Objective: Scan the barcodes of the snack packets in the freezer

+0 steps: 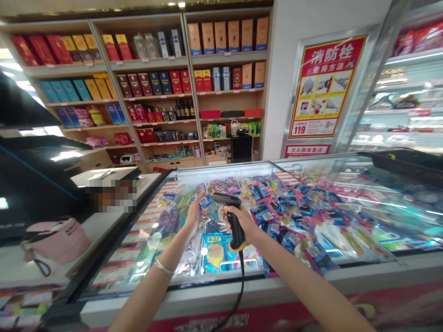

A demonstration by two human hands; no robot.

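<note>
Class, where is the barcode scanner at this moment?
In the head view, the barcode scanner is near the centre, gripped in the right hand, right of the left hand, over packets in the display case.

Your right hand (241,222) grips a corded barcode scanner (236,233), its head facing the blue-labelled packet (205,201) at your left hand's (194,211) fingertips; below your fingers, wrapped packs (265,214) fill the chest freezer (200,297); beyond them stand shelves (166,153).

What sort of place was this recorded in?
Most likely a shop: boxes line the wall shelves, colourful packets fill a display chest, and a barcode scanner is in use there.
</note>
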